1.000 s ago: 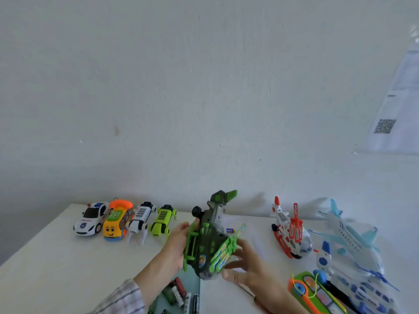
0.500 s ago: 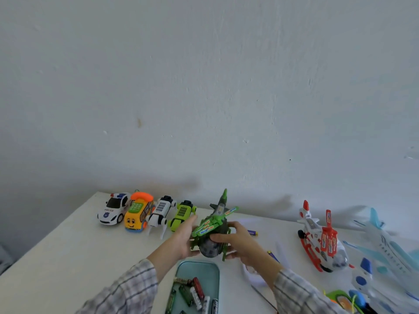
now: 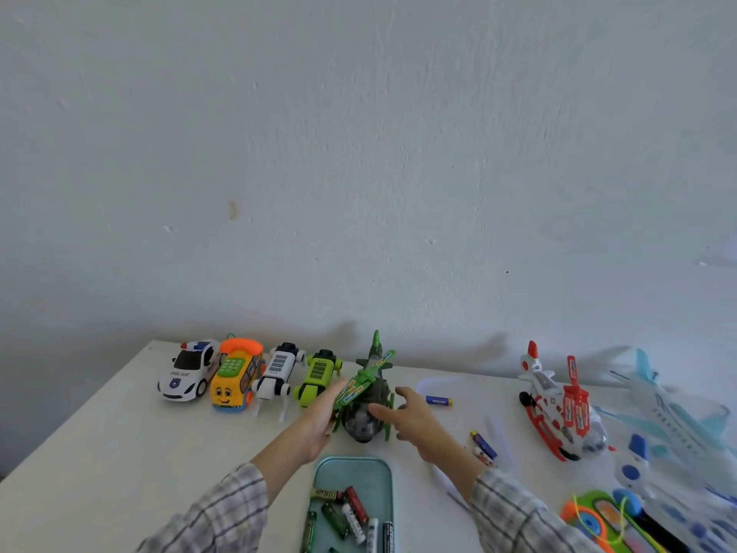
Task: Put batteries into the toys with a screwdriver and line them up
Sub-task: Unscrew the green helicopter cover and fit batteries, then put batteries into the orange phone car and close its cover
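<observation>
**Green helicopter at the end of the row**

The green plastic toy helicopter (image 3: 365, 397) is sitting on the white bench (image 3: 99, 453) near its far edge, just beside the lime toy car (image 3: 318, 377). The left hand (image 3: 319, 423) is resting flat against its side; the right hand (image 3: 414, 421) is hovering released beside it.

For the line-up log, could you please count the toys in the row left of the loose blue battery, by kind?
Police car: 1
Yellow telephone car: 1
Four-legged toys: 2, the white four-legged toy and the lime-green four-legged toy
Green helicopter: 1
Total: 5
</observation>
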{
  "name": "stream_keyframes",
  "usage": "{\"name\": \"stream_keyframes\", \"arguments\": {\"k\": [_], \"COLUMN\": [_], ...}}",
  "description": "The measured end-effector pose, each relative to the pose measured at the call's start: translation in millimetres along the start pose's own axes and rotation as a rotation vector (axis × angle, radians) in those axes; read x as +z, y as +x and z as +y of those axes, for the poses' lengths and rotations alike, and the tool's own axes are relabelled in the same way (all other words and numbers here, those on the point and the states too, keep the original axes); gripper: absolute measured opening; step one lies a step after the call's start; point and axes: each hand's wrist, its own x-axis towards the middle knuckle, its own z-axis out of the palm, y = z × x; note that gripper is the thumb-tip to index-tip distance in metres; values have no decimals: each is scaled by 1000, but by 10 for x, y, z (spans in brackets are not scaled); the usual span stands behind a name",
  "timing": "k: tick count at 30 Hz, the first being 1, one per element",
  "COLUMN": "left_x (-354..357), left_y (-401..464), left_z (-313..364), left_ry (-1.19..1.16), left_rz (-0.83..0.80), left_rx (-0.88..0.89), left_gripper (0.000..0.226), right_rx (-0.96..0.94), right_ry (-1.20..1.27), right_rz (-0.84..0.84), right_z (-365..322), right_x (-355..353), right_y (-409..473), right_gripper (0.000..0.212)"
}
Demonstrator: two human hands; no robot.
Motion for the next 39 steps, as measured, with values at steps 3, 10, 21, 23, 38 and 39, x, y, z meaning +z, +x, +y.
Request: {"name": "stream_keyframes", "arguments": {"k": [3,10,21,23,38,39], "left_x": [-7,159,1191,1308,1345,1348], "left_y": [-115,-578,-603,-572,-832,-897], "left_z": [-109,-808,-1669,-1784,-1712,-1654], "left_ry": [40,860,1285,1348,1223,1137], "left_rz": [89,319,-103,-85,-117,-134], "left_rx": [122,692,963,881,577,565], "left_gripper": [59,74,52,56,78,81], "right_rx": [-110,-181,-85,-15,-83,-117], "right_ry": [-116,-300,-651,-743,-168,-137], "right_rz": [55,270,620,546,472,468], "right_z": [96,531,1297,1393,1109,1046], "right_x": [-173,-881,-1818,-1864,-1820,-1810], "right_y": [-338,-1428,-2054,-2060,-2194,-2214], "right_gripper": [54,13,29,49,39,36]}}
